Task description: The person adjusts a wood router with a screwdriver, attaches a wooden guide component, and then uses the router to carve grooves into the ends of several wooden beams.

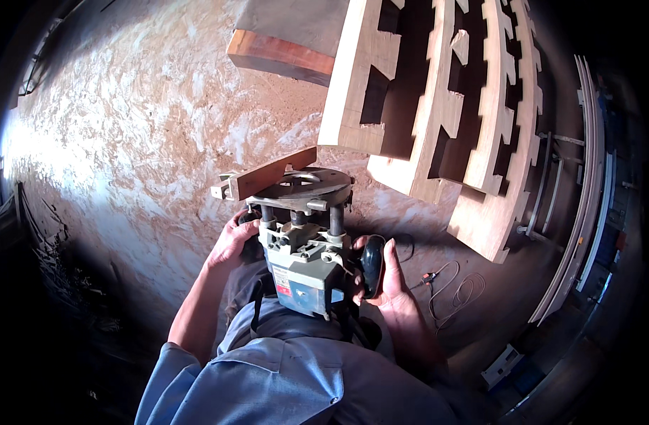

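Observation:
A blue and grey plunge router [303, 273] is held up against my body, its round metal base [317, 185] facing away from me. A wooden fence strip [271, 176] is fixed across that base. My left hand [232, 244] grips the dark side handle at the router's left. On the other side, my right hand [389, 280] wraps round the black knob handle [372, 265], with the thumb raised along it. The handle in my left hand is mostly hidden by the fingers.
Ahead to the right stand several pale timber boards [353, 134] with notches cut along their edges. A thick reddish wood block [282, 55] lies beyond. Thin cable [466, 294] coils on the floor at right. Long strips [576, 205] lean along the far right.

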A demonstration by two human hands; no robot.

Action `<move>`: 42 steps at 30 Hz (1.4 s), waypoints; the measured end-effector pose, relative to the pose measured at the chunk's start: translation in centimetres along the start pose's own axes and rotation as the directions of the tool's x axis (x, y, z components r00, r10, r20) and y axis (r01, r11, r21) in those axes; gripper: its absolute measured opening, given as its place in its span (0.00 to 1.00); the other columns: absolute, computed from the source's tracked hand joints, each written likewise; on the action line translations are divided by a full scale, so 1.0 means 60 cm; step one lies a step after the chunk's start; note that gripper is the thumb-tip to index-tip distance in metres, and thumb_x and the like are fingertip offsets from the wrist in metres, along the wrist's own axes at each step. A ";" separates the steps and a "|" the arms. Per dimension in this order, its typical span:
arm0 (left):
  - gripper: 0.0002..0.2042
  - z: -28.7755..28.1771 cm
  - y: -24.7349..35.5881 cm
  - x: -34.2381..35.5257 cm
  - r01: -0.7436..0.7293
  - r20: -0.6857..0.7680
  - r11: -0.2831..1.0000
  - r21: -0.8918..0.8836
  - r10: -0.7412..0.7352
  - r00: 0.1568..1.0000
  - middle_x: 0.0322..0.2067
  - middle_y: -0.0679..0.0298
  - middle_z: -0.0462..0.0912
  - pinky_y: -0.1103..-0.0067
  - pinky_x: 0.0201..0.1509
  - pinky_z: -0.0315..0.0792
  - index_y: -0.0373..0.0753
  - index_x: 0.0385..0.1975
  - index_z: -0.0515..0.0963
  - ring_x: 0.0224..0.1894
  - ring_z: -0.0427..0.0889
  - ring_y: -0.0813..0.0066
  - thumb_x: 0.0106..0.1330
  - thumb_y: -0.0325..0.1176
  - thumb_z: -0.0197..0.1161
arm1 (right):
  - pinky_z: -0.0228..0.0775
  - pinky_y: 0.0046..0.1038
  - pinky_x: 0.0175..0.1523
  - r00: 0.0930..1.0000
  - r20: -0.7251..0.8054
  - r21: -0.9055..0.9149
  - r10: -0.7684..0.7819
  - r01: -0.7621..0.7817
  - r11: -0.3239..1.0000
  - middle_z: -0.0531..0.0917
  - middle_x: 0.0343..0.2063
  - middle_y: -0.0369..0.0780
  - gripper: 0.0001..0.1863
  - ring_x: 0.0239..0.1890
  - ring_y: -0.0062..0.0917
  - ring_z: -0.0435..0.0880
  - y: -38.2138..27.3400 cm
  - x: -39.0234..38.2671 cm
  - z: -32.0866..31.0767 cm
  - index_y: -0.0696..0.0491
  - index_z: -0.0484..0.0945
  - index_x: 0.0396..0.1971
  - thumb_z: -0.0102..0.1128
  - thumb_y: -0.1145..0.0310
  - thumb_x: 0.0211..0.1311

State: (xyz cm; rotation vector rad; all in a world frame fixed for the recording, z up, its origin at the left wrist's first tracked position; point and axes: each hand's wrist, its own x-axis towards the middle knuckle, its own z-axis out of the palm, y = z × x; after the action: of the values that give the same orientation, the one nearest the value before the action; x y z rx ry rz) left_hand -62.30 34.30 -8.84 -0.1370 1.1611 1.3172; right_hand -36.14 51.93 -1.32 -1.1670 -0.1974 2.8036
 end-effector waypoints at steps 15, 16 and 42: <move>0.12 0.074 0.090 -0.039 0.026 -0.294 0.955 0.297 0.065 0.954 0.24 0.66 0.75 0.81 0.17 0.70 0.36 0.36 0.72 0.16 0.74 0.80 0.63 0.38 0.61 | 0.72 0.25 0.32 0.946 -0.231 -0.202 -0.226 0.181 0.963 0.81 0.33 0.37 0.25 0.30 0.24 0.80 -0.031 0.047 -0.059 0.47 0.73 0.47 0.45 0.40 0.70; 0.13 0.074 0.090 -0.037 0.026 -0.291 0.960 0.280 0.059 0.955 0.24 0.66 0.75 0.82 0.17 0.70 0.36 0.38 0.72 0.16 0.74 0.80 0.62 0.38 0.63 | 0.72 0.25 0.32 0.946 -0.219 -0.198 -0.241 0.199 0.960 0.81 0.33 0.37 0.24 0.31 0.24 0.80 -0.033 0.048 -0.059 0.47 0.73 0.47 0.46 0.41 0.70; 0.16 0.078 0.114 -0.009 0.014 -0.241 0.914 0.405 0.093 0.966 0.25 0.64 0.75 0.80 0.17 0.68 0.33 0.38 0.74 0.16 0.73 0.79 0.62 0.41 0.62 | 0.75 0.23 0.31 0.933 -0.243 -0.082 -0.266 0.254 0.964 0.82 0.31 0.35 0.22 0.28 0.20 0.81 -0.047 0.060 -0.034 0.51 0.75 0.43 0.52 0.45 0.69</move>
State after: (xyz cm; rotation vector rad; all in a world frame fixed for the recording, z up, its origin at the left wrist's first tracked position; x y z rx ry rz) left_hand -64.92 39.26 -2.74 0.0219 1.6438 1.0868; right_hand -37.09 55.41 -4.81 -1.3814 -0.3718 2.4096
